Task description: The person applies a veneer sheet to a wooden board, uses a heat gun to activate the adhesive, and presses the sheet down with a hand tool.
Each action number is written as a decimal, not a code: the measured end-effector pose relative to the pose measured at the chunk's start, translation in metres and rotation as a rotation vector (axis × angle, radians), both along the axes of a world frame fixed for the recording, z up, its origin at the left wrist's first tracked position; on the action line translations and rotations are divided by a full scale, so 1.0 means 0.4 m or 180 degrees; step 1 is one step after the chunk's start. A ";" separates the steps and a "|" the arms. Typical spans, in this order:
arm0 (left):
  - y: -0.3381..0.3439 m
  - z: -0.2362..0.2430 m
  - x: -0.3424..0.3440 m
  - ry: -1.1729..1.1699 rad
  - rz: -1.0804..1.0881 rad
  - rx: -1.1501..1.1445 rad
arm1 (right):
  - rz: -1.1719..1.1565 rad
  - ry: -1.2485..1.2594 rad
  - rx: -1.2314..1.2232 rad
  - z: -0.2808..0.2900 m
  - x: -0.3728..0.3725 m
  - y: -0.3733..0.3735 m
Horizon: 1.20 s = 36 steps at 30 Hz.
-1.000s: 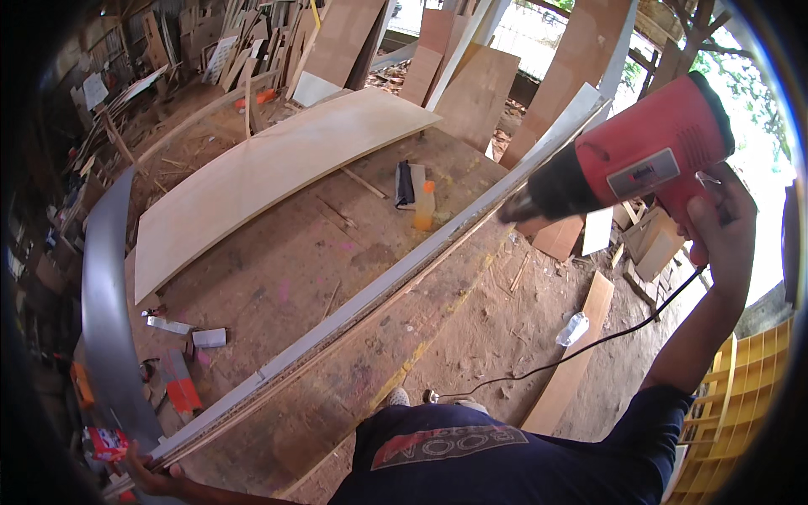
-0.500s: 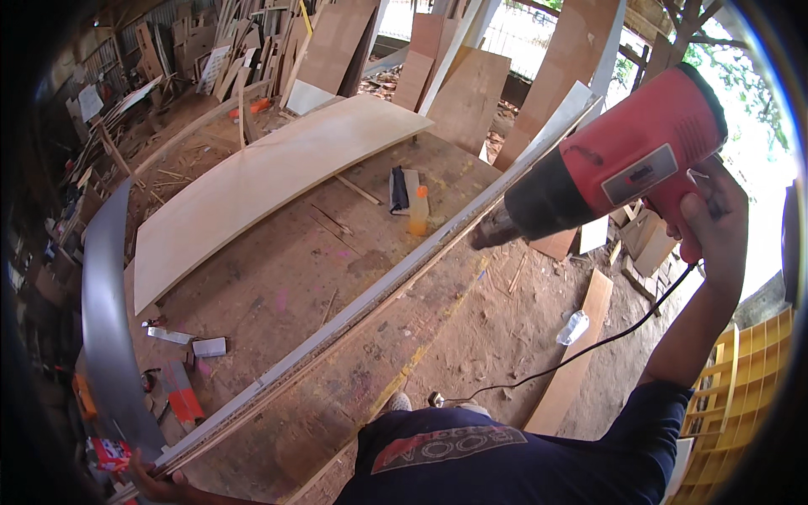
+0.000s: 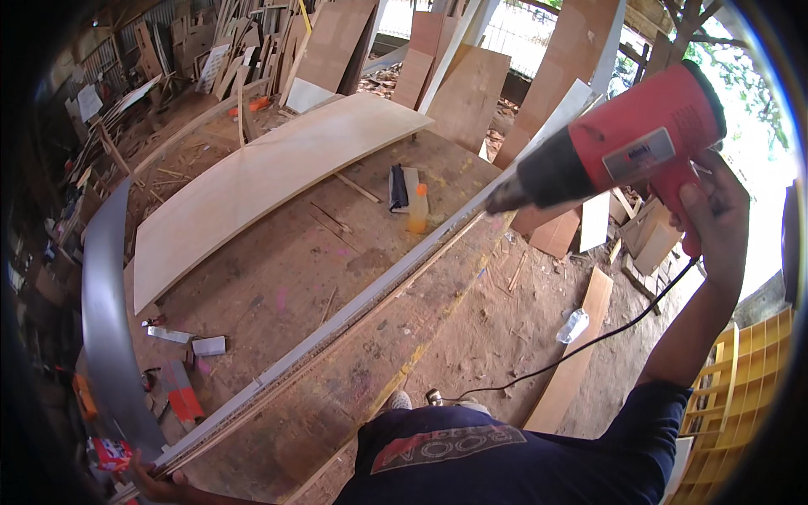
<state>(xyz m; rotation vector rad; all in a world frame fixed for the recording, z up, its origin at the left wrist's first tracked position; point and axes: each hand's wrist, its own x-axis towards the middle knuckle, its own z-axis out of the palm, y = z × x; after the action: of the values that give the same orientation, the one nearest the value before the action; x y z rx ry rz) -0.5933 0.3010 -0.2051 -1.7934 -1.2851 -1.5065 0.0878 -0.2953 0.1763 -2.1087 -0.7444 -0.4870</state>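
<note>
Gripping a red heat gun (image 3: pixel 627 139) at 2 o'clock: right hand (image 3: pixel 714 202), wrapped round the handle. Left hand (image 3: pixel 156 481) is at 7:30 by the long pale strip (image 3: pixel 337 316), can't tell if holding. Wooden tabletop (image 3: pixel 278 261) is scuffed, paint-stained; dirt floor (image 3: pixel 522 328) at 5, plywood sheets (image 3: pixel 471 97) leaning around 1.

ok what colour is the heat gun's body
The heat gun's body is red, with a black front section; it shows best in the head view.
</note>
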 end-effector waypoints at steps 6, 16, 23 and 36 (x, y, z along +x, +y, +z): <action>-0.005 0.013 -0.003 0.0473 0.0265 0.0314 | -0.0530 -0.0188 -0.0269 0.012 0.001 0.005; -0.105 0.135 0.185 0.0168 -0.0162 0.0112 | -0.0681 0.0230 -0.0323 0.008 -0.038 0.040; -0.014 -0.005 0.067 0.0062 -0.0163 0.0134 | 0.0694 0.0472 0.0674 -0.051 -0.051 0.027; -0.020 0.037 0.135 0.0301 -0.0208 0.0384 | 0.0214 0.1193 0.2223 -0.581 0.066 -0.184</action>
<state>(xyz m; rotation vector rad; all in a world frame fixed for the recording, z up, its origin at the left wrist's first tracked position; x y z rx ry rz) -0.5391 0.2929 -0.1902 -1.8213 -1.0774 -1.4820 0.1143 -0.3689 -0.0559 -1.4513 -0.3507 -0.2483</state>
